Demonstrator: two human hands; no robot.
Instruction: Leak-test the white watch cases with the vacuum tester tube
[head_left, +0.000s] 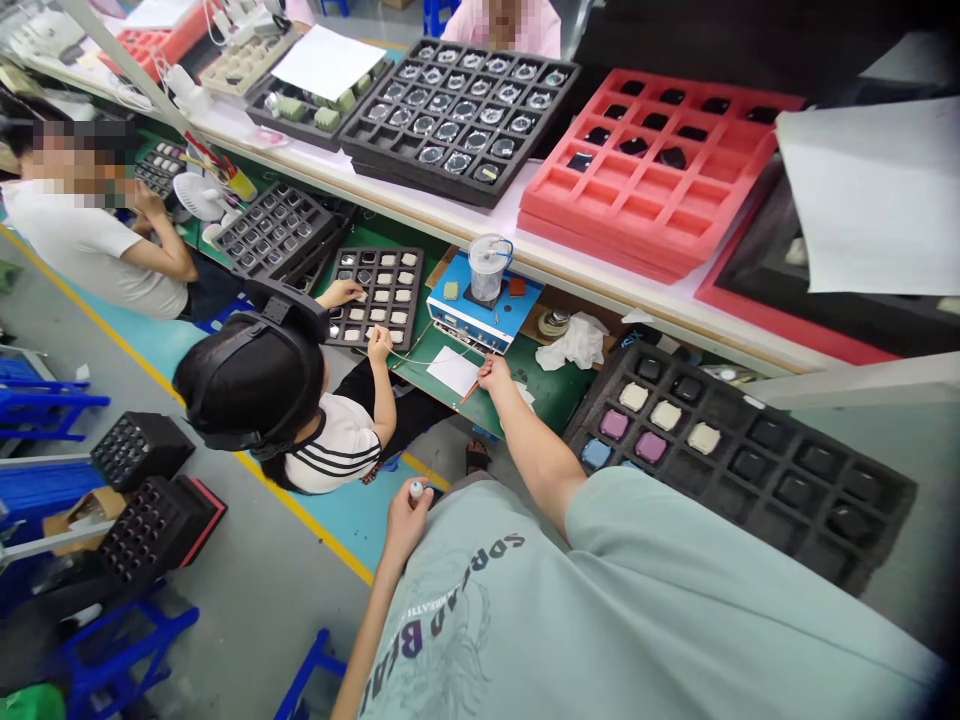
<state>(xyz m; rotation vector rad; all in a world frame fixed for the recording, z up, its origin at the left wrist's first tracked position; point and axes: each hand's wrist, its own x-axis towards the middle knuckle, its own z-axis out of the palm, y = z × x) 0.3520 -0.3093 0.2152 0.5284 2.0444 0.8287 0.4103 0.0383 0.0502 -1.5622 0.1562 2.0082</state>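
My left hand point(407, 518) is held low beside the green shirt, its fingers closed round a small white-tipped object point(416, 490). Out over the green bench point(555, 385), my right hand point(493, 373) is closed at the front of a blue box point(469, 300); a thin orange-brown stick point(469, 393) shows just below its fingers. What else those fingers grip is too small to tell. White paper point(452, 371) lies left of my right hand. On the blue box stands a clear cup point(487, 268) with a blue tube.
A seated person point(330, 440) at the left has both hands over a dark tray point(409, 330) of pale pieces. A black foam tray point(739, 500) sits at the right. Above, a shelf edge point(435, 215) carries black and red trays point(630, 215). Crumpled tissue point(574, 342) lies on the bench.
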